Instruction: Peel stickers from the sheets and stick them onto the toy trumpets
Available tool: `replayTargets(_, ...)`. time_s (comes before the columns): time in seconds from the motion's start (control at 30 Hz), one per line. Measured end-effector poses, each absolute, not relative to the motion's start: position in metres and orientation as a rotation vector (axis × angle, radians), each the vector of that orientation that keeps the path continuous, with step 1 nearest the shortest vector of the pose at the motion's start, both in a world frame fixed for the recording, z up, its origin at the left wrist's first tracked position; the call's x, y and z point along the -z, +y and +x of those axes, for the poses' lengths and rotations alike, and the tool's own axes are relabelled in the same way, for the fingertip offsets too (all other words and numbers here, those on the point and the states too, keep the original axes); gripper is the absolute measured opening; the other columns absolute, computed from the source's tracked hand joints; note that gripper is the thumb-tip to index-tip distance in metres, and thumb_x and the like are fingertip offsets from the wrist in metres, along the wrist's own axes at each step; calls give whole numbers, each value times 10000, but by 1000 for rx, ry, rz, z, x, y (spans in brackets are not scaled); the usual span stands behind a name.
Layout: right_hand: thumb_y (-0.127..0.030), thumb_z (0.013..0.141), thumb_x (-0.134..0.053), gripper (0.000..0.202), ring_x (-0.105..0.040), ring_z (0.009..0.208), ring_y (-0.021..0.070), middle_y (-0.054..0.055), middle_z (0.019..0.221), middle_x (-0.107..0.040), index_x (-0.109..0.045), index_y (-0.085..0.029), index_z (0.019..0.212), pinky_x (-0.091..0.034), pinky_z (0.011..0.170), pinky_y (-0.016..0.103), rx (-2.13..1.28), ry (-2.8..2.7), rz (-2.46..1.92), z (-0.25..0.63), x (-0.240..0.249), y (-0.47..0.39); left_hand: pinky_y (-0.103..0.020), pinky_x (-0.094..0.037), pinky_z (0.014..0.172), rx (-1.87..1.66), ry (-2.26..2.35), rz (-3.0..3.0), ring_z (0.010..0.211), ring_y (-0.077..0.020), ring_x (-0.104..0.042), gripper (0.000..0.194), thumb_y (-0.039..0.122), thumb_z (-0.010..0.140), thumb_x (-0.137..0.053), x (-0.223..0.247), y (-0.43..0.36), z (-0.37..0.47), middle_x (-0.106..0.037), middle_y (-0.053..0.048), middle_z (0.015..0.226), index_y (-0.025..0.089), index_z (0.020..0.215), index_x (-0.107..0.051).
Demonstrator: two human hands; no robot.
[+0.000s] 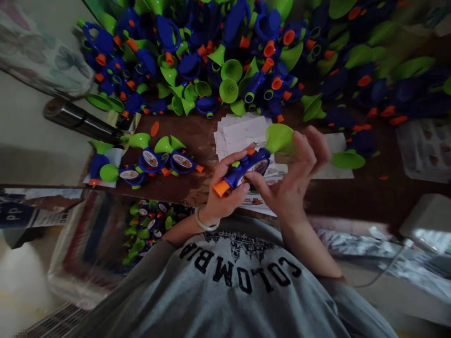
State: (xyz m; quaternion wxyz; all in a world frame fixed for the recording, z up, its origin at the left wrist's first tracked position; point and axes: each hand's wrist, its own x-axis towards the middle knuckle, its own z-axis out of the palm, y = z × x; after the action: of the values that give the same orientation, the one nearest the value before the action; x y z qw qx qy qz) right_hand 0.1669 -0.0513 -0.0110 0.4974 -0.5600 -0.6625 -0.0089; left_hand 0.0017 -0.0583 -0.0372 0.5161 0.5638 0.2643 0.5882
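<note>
A toy trumpet with a blue body, green horn and orange mouthpiece is gripped by my left hand, fingers wrapped round its mouthpiece end. An oval picture sticker shows on its side. My right hand has its thumb pressed on the sticker's lower part, while its other fingers are spread and raised beside the green horn. Beneath both hands lie white sticker sheets, some with printed pictures. Left of them on the table stand several trumpets with stickers.
A large heap of toy trumpets covers the table's back. A dark flask lies at the left. Below the table edge, a lined bin stands beside more stickered trumpets. A clear plastic tray is at the right.
</note>
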Motion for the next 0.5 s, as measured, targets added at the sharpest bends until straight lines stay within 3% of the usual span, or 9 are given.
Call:
replayTargets(0.03, -626, 942, -721, 862, -402, 1562, 459, 232, 1613, -395, -335, -270, 1625, -459, 1204, 716, 28, -1651, -1385, 169, 13, -48, -524, -492, 1304, -1413, 660, 1348, 1521, -304, -591, 545, 354, 985, -761, 41, -57, -2, -628, -80, 1605, 300, 1499, -589)
replayTargets(0.1, -636, 974, -661, 849, -418, 1553, 464, 256, 1618, -420, -316, -240, 1642, -417, 1224, 747, 3, -1692, -1455, 176, 19, -36, -513, -566, 1228, -1448, 746, 1307, 1438, -311, -664, 566, 423, 928, -814, 48, -54, -18, -699, -96, 1515, 281, 1445, -630)
replayTargets(0.23, -627, 994, -608, 738, -625, 1344, 439, 252, 1463, -601, -461, -179, 1562, -538, 1106, 708, -365, -2002, -1418, 179, 35, -2, -496, -670, 1019, -1830, 1164, 1148, 1159, -318, -794, 607, 714, 846, -756, 52, -44, -101, -819, -88, 1145, 250, 1227, -673)
replayTargets(0.33, -568, 985, -644, 691, -679, 1303, 420, 234, 1449, -644, -511, -183, 1543, -567, 1107, 654, -687, -2337, -1294, 150, 40, 22, -430, -662, 977, -2116, 1483, 1130, 989, -233, -801, 548, 742, 927, -553, 46, -42, -198, -774, -32, 1020, 240, 1137, -624)
replayTargets(0.4, -502, 980, -673, 735, -665, 1362, 416, 241, 1533, -611, -452, -188, 1607, -543, 1163, 626, -880, -2477, -1219, 116, 42, 37, -438, -634, 1035, -2114, 1595, 1130, 1018, -213, -780, 471, 659, 940, -516, 44, -45, -258, -758, -32, 1068, 214, 1055, -617)
replayTargets(0.5, -416, 897, -809, 994, -559, 1508, 442, 237, 1713, -446, -278, -241, 1718, -486, 1235, 625, -1026, -2516, -1246, 57, 46, 58, -452, -499, 1240, -1846, 1763, 1215, 1330, -240, -677, 436, 592, 945, -542, 51, -53, -313, -761, -60, 1240, 179, 999, -670)
